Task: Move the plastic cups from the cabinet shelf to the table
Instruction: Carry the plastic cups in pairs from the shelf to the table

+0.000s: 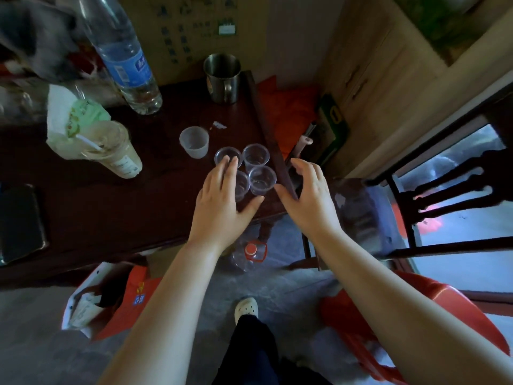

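Several small clear plastic cups (256, 157) stand upright in a tight cluster near the right edge of the dark wooden table (116, 207). A cloudier plastic cup (193, 141) stands just left of them. My left hand (223, 201) hovers over the cluster's near-left cup with fingers straight, the fingertips reaching the far-left cup (228, 154). My right hand (306, 195) is open beside the table's right edge, fingers loosely bent, holding nothing, close to the near-right cup (262, 180).
A water bottle (125, 59), a steel mug (222, 77), a lidded drink cup (116, 151) with a green-printed bag and a dark phone (19, 220) share the table. A dark wooden chair (438, 195) stands right. Red bags and a bottle lie on the floor.
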